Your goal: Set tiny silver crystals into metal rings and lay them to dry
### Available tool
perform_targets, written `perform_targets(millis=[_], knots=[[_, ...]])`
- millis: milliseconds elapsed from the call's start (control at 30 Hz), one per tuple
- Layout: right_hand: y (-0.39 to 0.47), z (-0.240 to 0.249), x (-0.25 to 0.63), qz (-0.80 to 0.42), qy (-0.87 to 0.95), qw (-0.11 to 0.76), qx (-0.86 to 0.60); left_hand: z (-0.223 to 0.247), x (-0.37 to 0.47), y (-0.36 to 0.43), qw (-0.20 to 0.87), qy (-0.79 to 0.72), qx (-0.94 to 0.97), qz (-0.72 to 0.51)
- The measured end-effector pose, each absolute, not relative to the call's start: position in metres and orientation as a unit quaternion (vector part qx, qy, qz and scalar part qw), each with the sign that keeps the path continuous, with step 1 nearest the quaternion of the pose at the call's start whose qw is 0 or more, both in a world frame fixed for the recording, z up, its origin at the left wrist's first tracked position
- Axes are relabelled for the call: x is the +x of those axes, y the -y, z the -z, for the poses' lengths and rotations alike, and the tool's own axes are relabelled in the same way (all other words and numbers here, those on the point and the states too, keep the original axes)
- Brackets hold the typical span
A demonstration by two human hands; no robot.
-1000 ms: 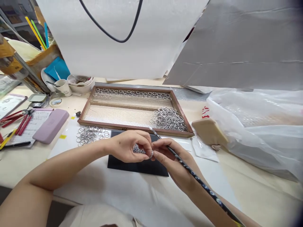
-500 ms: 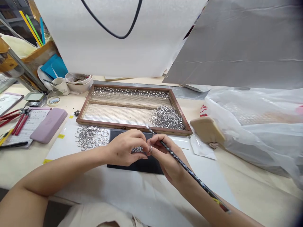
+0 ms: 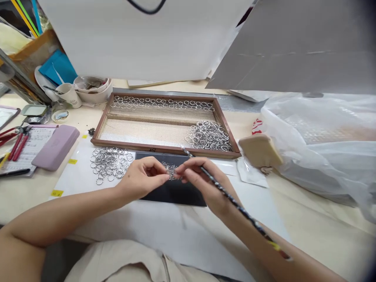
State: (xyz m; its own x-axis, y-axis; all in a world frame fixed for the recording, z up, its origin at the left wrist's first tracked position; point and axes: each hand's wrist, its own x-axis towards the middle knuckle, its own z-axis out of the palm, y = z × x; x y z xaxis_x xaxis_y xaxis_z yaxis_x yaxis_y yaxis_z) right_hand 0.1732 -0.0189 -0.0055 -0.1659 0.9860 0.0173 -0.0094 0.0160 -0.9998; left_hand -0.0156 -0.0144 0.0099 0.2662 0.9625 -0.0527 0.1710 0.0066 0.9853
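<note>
Over a black board (image 3: 176,192), my two hands face each other with a small gap between their fingertips. My left hand (image 3: 142,178) is closed in a pinch; what lies between thumb and forefinger is too small to make out. Gripped in my right hand (image 3: 207,182) is a thin black speckled stick (image 3: 232,199) with a pale tip, slanting back over the forearm. The right thumb and forefinger are also close together. Behind the fingertips lies a small heap of tiny silver pieces (image 3: 169,166), partly hidden. A pile of silver rings (image 3: 110,162) spreads left of the board.
Beyond the board stands a wooden-framed mesh tray (image 3: 141,133), with rows of rings at its back and a ring heap (image 3: 208,135) at right. A tan block (image 3: 260,150) and plastic bag (image 3: 317,164) sit right. A purple case (image 3: 55,147) and red-handled pliers (image 3: 20,147) lie left.
My hands were touching around a silver ring; now they are slightly apart and closer to the tiny pieces. The stick stays in my right hand. The view has tilted down a little.
</note>
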Motion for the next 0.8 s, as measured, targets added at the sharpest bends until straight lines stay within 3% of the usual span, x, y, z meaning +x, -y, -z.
perform_targets(millis=[133, 300, 567, 800], knots=[[0.012, 0.014, 0.201, -0.530, 0.533, 0.478, -0.455, -0.008, -0.020, 0.021, 0.616, -0.519, 0.508, -0.305], [0.007, 0.026, 0.218, -0.530, 0.491, 0.477, -0.500, -0.009, -0.012, 0.021, 0.618, -0.516, 0.545, -0.235], [0.005, 0.030, 0.210, -0.466, 0.524, 0.428, -0.570, 0.009, 0.000, 0.015, 0.588, -0.487, 0.600, -0.238], [0.013, 0.037, 0.214, -0.428, 0.564, 0.449, -0.545, 0.018, -0.001, 0.017, 0.566, -0.460, 0.628, -0.271]])
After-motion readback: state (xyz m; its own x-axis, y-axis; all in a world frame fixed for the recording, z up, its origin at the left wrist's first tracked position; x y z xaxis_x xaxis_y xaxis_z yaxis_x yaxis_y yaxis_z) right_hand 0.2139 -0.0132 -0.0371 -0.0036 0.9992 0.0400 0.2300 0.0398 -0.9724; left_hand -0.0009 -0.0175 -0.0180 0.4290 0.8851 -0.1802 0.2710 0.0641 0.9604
